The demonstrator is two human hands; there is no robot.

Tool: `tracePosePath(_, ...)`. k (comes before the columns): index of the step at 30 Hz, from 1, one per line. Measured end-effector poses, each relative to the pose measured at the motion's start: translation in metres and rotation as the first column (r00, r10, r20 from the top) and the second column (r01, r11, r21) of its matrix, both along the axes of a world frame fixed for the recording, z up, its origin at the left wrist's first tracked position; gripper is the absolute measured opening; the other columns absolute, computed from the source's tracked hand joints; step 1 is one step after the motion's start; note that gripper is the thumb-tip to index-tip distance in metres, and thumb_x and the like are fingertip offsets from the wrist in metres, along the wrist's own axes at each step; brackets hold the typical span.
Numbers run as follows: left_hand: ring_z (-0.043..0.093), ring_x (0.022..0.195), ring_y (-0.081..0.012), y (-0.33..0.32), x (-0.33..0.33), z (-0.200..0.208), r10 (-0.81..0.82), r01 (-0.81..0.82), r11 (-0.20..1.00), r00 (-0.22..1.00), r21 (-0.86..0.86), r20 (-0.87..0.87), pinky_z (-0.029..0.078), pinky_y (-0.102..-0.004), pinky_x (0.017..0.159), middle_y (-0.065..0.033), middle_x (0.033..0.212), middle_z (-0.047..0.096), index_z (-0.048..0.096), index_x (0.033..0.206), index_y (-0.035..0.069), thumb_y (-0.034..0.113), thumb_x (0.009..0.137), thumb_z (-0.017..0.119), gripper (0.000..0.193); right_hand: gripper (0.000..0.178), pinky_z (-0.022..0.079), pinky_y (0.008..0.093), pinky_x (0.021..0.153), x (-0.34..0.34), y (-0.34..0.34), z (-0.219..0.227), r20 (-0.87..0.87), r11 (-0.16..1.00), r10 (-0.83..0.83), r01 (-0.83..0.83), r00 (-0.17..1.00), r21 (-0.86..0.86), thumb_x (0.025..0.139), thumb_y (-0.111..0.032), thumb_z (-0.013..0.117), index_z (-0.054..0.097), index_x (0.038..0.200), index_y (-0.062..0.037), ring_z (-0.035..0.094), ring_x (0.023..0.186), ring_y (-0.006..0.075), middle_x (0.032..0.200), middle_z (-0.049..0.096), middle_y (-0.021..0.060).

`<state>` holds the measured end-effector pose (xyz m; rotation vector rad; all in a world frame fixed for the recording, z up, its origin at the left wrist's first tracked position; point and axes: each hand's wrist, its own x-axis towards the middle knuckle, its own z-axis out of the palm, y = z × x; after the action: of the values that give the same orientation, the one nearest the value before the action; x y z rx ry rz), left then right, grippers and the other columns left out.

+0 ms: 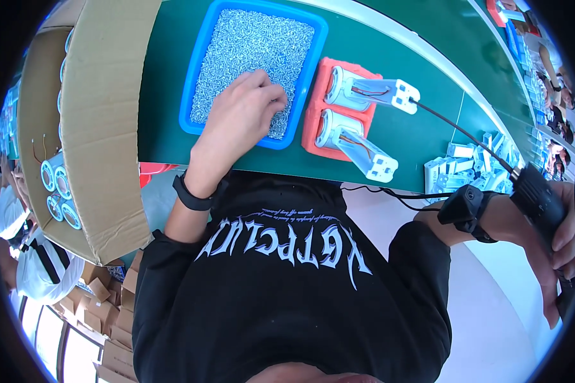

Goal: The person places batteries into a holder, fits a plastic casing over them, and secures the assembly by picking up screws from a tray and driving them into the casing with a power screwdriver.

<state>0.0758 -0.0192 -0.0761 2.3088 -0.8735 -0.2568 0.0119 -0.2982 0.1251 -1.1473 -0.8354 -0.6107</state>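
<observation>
My left hand (249,105) is over a blue tray (186,108) filled with small silvery screws (255,45). Its fingers are curled together and the fingertips are hidden, so whatever they pinch cannot be made out. At the far right my right hand (565,246) wraps round a black electric screwdriver (538,195). The tool's long thin shaft reaches left to the end plate of a white bracket (399,97) on a round white housing (346,89). Below it, a second white housing (338,124) with a bracket sits in the same red foam holder (315,121). Thin wires show inside both brackets.
At left stands an open cardboard box (108,127) holding several white cylindrical parts (56,175). A pile of white plastic pieces (469,166) lies on the green table (262,165) at right. A black cable (390,190) runs along the table's near edge. Other people are in the background.
</observation>
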Motion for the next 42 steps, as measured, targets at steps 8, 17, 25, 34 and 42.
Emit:
tracePosePath(8,0.067,0.070,-0.0282,-0.015,0.010,0.001,0.115,-0.129,0.964,0.991,-0.232,-0.075,0.055,-0.0367,0.065,-0.0113,0.080,0.069,0.071,0.083,0.004,0.007,0.080,0.065,0.007,0.060,0.051,0.0312,0.047,0.014,0.004,-0.026,-0.069,0.999,0.033,-0.031,0.997,0.021,0.087,-0.056,0.057,0.046,0.131,-0.0163,0.052,0.053,0.0127,0.075,0.048,0.0010)
tracePosePath(17,0.068,0.066,-0.0201,-0.062,0.004,0.004,0.003,-0.085,0.765,0.992,-0.638,-0.129,0.054,-0.0280,0.060,-0.0087,0.078,0.070,0.071,0.084,0.004,0.001,0.075,0.070,0.010,0.057,0.054,0.0313,0.047,0.015,0.004,-0.032,-0.079,0.993,0.039,-0.030,0.996,0.116,0.089,-0.052,0.055,0.046,0.131,-0.0148,0.053,0.052,0.0133,0.075,0.050,0.0022)
tracePosePath(25,0.064,0.072,-0.0090,-0.074,-0.008,-0.002,-0.262,-0.385,0.558,0.759,-0.735,-0.596,0.051,-0.0223,0.064,-0.0057,0.084,0.070,0.071,0.087,0.001,-0.004,0.076,0.071,0.012,0.055,0.055,0.0297,0.047,0.018,0.003,-0.035,-0.073,0.984,0.041,-0.027,0.996,0.177,0.089,-0.050,0.053,0.049,0.127,-0.0102,0.053,0.052,0.0117,0.074,0.050,0.0005)
tracePosePath(34,0.065,0.074,-0.0127,-0.076,-0.011,-0.002,-0.233,-0.289,0.578,0.838,-0.763,-0.493,0.051,-0.0242,0.068,-0.0069,0.086,0.070,0.072,0.091,0.002,-0.005,0.079,0.066,0.015,0.039,0.057,0.0245,0.053,0.008,-0.035,-0.032,-0.104,0.987,0.060,-0.043,0.993,0.158,0.078,-0.043,0.073,0.057,0.090,-0.0091,0.061,0.054,0.0118,0.070,0.059,-0.0004)
tracePosePath(42,0.065,0.076,-0.0253,-0.070,-0.001,0.004,0.071,0.057,0.727,0.985,-0.684,0.158,0.052,-0.0332,0.068,-0.0084,0.083,0.068,0.071,0.091,0.006,-0.002,0.073,0.068,0.019,0.038,0.057,0.0209,0.057,0.007,-0.034,-0.030,-0.174,0.995,0.072,-0.082,0.982,-0.051,0.071,-0.037,0.084,0.059,0.072,-0.0086,0.065,0.057,0.0119,0.069,0.063,0.0005)
